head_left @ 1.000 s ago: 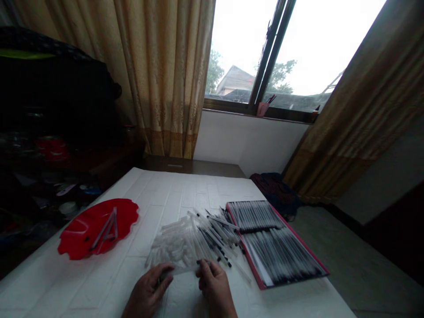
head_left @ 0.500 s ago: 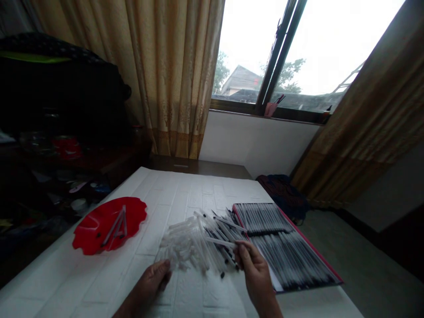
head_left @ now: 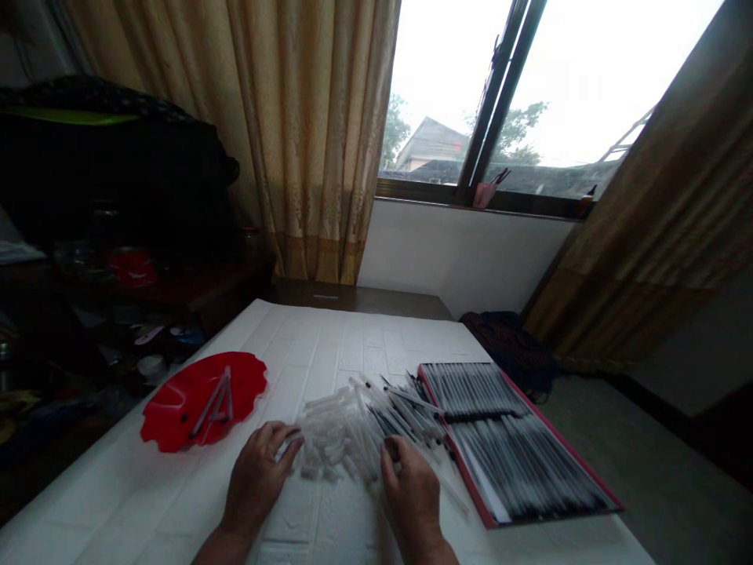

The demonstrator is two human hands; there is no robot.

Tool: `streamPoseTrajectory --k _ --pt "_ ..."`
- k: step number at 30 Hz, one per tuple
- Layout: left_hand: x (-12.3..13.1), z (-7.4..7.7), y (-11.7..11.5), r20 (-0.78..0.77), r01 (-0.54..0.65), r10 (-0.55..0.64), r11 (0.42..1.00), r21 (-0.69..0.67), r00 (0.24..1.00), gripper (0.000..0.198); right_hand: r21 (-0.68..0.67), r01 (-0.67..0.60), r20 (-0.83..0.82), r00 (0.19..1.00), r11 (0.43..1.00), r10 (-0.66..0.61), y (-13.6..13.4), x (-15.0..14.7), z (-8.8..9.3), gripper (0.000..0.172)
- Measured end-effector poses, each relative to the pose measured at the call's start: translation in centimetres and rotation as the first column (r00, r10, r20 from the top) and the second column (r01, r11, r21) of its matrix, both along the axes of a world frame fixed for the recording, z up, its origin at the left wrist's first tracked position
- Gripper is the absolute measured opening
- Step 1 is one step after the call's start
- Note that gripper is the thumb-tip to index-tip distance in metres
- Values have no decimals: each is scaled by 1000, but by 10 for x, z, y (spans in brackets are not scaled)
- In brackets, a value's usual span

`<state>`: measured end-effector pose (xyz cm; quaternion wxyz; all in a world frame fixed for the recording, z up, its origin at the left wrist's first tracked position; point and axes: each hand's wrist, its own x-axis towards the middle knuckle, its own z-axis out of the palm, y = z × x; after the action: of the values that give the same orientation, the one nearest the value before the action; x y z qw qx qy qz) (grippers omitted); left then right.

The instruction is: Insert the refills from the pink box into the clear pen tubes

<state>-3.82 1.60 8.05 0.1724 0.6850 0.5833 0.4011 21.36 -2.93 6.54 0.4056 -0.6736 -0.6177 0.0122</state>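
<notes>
My left hand [head_left: 259, 475] is at the left edge of a pile of clear plastic pen caps [head_left: 329, 439], thumb and forefinger curved and slightly apart, with nothing clearly visible between them. My right hand [head_left: 412, 486] is low over the near side of loose clear pen barrels [head_left: 405, 416], some with dark ends. Its fingers are curled together, and what they hold, if anything, is hidden. One barrel [head_left: 452, 486] shows just right of this hand. Beyond it, a red-edged box [head_left: 482, 502] contains two rows of dark-tipped pens [head_left: 523, 463].
To the left, a red wavy-rimmed dish [head_left: 161, 435] has a few pen parts in it. All stand on a white brick-patterned table [head_left: 282, 337]. A dark cluttered shelf [head_left: 194, 286] is at the left, and a dark cloth bundle [head_left: 506, 345] lies past the table's right edge.
My right hand has moved left and down from the box side, and the barrel it held out no longer shows in it. My left hand has moved up beside the caps.
</notes>
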Motion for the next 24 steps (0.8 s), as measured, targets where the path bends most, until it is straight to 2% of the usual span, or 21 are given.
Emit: streamPoseTrajectory --k 5,10,14,18,20,24 --pt "1 -10 10 -178 4 14 995 98 984 34 34 12 169 986 999 -17 0 -2 -6 17" --pt "-1 -20 10 -271 18 17 992 127 962 35 73 -30 166 986 997 18 -5 0 -9 17" --pt "-7 -25 11 -284 36 4 990 136 959 38 107 -64 110 993 992 52 -13 6 -8 19" --pt "-13 -27 14 -259 44 -8 990 136 966 38 143 -43 43 998 989 37 -30 18 -4 17" --pt "-16 -29 16 -245 45 -13 991 127 969 38 152 -36 40 999 988 30 -39 29 -3 16" --pt "-26 -35 25 -220 46 -46 999 -5 974 36 136 38 90 995 990 -51 -55 67 1 17"
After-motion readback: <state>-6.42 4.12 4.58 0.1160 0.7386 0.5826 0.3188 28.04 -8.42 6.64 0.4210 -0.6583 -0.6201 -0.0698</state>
